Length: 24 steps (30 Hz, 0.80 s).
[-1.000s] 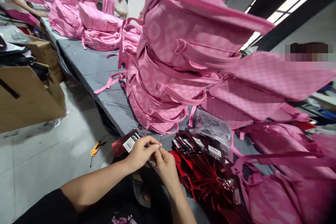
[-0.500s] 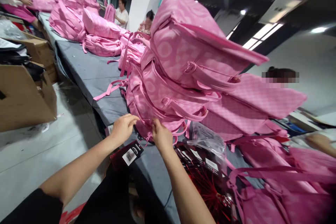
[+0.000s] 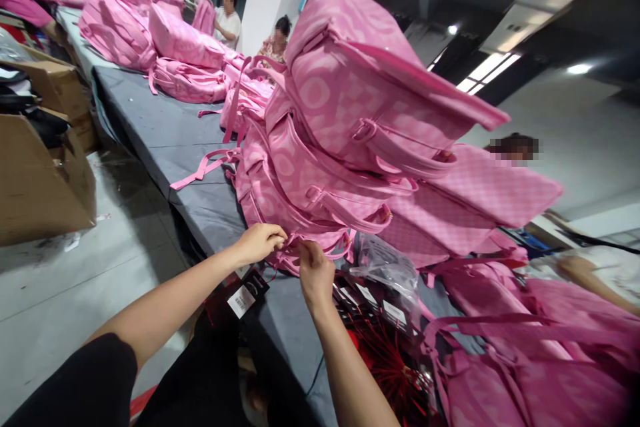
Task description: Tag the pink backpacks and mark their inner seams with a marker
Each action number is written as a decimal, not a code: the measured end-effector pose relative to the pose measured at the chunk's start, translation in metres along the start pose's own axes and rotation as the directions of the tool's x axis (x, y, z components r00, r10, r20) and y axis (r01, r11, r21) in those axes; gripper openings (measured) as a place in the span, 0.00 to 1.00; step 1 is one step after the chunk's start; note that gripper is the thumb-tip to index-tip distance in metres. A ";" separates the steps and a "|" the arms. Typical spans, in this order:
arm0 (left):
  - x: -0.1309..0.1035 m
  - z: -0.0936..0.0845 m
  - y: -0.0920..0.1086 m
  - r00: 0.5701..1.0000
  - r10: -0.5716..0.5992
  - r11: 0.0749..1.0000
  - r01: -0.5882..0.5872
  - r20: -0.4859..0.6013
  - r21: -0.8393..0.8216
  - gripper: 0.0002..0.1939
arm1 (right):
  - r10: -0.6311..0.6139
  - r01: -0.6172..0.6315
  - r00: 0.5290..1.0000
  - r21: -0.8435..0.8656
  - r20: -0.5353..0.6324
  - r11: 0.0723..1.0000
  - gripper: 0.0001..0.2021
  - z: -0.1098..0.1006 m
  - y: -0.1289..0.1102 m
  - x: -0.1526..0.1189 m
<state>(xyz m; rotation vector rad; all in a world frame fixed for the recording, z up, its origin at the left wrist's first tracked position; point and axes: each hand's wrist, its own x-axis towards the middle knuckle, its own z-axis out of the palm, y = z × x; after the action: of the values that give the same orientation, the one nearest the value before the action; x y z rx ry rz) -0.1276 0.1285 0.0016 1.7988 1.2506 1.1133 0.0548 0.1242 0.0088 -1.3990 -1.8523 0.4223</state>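
Observation:
Pink patterned backpacks lie in a tall stack in front of me, carry handles facing my way. At the front of the lowest bag, my left hand is closed, with thumb and fingertips pinched together. Close to its right, my right hand is also closed in a pinch against the same bag. What lies between the fingertips is too small to make out. Just below my hands is a black hang tag with a white barcode label, and a thin red string shows near it.
Black tags with red strings lie fanned out by a clear plastic bag. More pink backpacks are at right and along the grey table. Cardboard boxes stand left. Several people are around the tables.
My left hand has moved right, closer to my right hand. The right hand has shifted slightly right and down. The stack stays in place while the view turns a little.

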 end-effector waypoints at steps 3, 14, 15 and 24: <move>-0.003 -0.007 -0.002 0.993 0.019 0.996 -0.009 0.119 -0.084 0.12 | 0.024 -0.016 0.993 0.072 -0.114 0.997 0.12 -0.010 -0.005 -0.002; -0.023 -0.018 -0.024 0.990 -0.021 0.942 -0.026 -0.137 -0.335 0.11 | -0.099 0.136 0.990 0.452 -0.105 0.881 0.09 0.007 -0.019 0.001; -0.022 -0.015 -0.023 0.981 -0.033 0.941 -0.034 -0.191 -0.337 0.09 | -0.109 0.125 0.992 0.471 -0.061 0.873 0.09 0.008 -0.020 0.002; -0.034 -0.003 0.004 0.898 0.194 0.980 -0.193 -0.395 0.042 0.04 | -0.135 0.040 0.976 0.472 0.169 0.881 0.10 0.006 -0.014 0.011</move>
<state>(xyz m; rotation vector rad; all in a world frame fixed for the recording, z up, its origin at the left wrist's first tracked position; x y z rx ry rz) -0.1347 0.0955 -0.0027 1.7824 1.3145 1.6574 0.0398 0.1308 0.0189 -0.9663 -1.7999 0.9224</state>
